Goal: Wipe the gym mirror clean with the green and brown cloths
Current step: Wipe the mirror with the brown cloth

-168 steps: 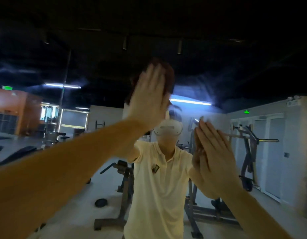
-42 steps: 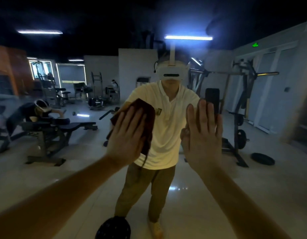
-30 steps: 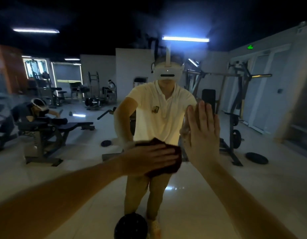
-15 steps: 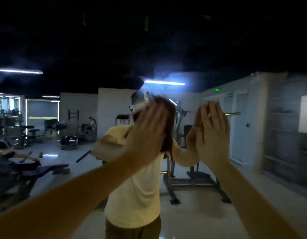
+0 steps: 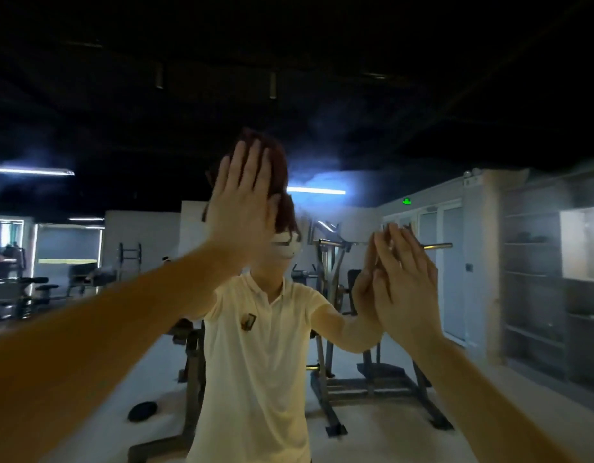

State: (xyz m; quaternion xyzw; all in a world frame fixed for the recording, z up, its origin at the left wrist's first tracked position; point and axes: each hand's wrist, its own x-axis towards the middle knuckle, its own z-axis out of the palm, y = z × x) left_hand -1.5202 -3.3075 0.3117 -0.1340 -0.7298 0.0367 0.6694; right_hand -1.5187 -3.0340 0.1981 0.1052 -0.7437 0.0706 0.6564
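From the head view, the left hand [image 5: 242, 208] presses the brown cloth [image 5: 282, 175] flat against the mirror [image 5: 489, 95], high up, over the reflected person's head. Its grip is spread, with the fingers straight. The right hand [image 5: 406, 285] is lower and to the right, its grip also spread and empty, fingertips meeting their reflection. A weight machine [image 5: 349, 369] is reflected behind.
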